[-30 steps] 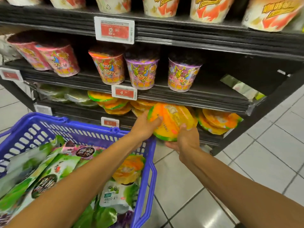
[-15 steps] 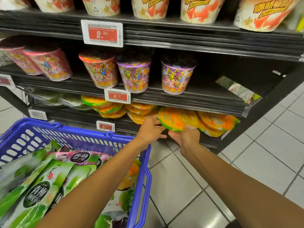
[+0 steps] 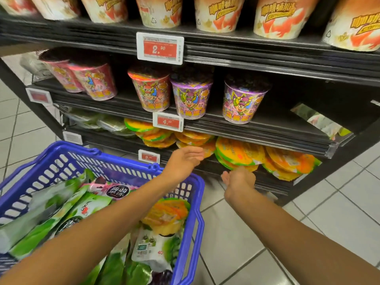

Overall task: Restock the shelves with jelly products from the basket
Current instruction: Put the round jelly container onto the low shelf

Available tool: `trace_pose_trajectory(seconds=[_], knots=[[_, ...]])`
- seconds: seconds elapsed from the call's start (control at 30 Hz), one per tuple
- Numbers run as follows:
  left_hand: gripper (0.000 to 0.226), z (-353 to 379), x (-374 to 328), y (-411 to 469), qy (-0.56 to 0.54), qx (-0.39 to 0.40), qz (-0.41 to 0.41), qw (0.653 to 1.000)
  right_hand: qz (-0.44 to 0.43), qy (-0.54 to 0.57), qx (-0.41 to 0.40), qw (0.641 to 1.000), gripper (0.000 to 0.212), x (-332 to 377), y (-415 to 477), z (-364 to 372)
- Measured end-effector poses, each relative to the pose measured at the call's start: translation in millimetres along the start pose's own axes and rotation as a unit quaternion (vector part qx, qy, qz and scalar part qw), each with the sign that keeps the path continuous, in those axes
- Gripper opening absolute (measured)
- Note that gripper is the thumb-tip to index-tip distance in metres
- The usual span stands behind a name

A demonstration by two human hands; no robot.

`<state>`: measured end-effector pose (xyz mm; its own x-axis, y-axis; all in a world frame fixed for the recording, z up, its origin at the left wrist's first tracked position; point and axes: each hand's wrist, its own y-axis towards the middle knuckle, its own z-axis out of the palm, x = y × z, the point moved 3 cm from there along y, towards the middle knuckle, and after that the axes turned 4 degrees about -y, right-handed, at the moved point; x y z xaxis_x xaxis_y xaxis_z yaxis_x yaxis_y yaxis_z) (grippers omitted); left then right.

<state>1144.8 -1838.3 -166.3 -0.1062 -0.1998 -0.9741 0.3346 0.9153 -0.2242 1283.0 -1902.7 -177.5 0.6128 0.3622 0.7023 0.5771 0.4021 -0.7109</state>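
- Tiled aisle: the bottom shelf (image 3: pixel 271 184) is now carrying the orange jelly pack (image 3: pixel 236 154), right of centre.
- Left hand (image 3: pixel 185 159) and right hand (image 3: pixel 239 179) are withdrawing, fingers released.
- Basket (image 3: pixel 67 146), near left, is holding more stock.

A single head-worn wide-angle view looks forward and down, close to the shelves (image 3: pixel 257 133), whose front edges slant across the frame; basket (image 3: pixel 123 158) at lower left, floor (image 3: pixel 339 202) at right
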Motion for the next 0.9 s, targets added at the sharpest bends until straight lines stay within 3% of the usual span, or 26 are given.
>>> trace_pose_trajectory(seconds=[0.07, 0.1, 0.13, 0.2, 0.27, 0.3, 0.37, 0.43, 0.5, 0.73, 0.9], knots=[[0.024, -30.8, 5.6, -15.0, 0.004, -0.002, 0.000, 1.000, -0.107, -0.126, 0.016, 0.986, 0.016, -8.2, -24.4, 13.3], [0.024, -45.7, 9.0, -23.4, 0.016, -0.003, 0.000, 1.000, -0.189, -0.195, 0.078, 0.959, 0.016, -13.8, -39.6, 24.3], [0.025, -59.6, 13.3, -32.2, 0.036, 0.000, 0.003, 0.999, -0.253, -0.259, 0.151, 0.920, 0.018, -21.4, -53.3, 35.1], [0.026, -82.1, 22.6, -48.2, 0.120, 0.024, 0.009, 0.992, -0.304, -0.388, 0.268, 0.828, 0.020, -40.2, -71.9, 48.6], [0.017, -95.7, 35.6, -59.1, 0.280, 0.088, -0.020, 0.956, -0.343, -0.547, 0.309, 0.698, 0.019, -60.7, -74.4, 54.0], [0.010, -99.5, 43.8, -62.6, 0.377, 0.127, -0.043, 0.916, -0.365, -0.630, 0.310, 0.611, 0.021, -70.6, -73.4, 55.1], [0.017, -98.7, 58.4, -66.8, 0.514, 0.180, -0.076, 0.836, -0.384, -0.743, 0.292, 0.464, 0.028, -84.5, -72.6, 54.5], [0.032, -88.2, 68.7, -67.0, 0.565, 0.190, -0.122, 0.793, -0.388, -0.806, 0.268, 0.358, 0.031, -93.1, -74.0, 54.0], [0.037, -79.9, 73.8, -62.6, 0.589, 0.164, -0.157, 0.776, -0.389, -0.837, 0.260, 0.285, 0.028, -98.9, -75.8, 53.8], [0.050, -78.8, 78.6, -52.3, 0.635, 0.131, -0.195, 0.736, -0.354, -0.860, 0.271, 0.246, 0.031, -99.0, -77.9, 54.7], [0.044, -81.1, 86.3, -49.7, 0.577, 0.090, -0.205, 0.785, -0.359, -0.858, 0.270, 0.250, 0.025, -99.4, -75.9, 55.8]])
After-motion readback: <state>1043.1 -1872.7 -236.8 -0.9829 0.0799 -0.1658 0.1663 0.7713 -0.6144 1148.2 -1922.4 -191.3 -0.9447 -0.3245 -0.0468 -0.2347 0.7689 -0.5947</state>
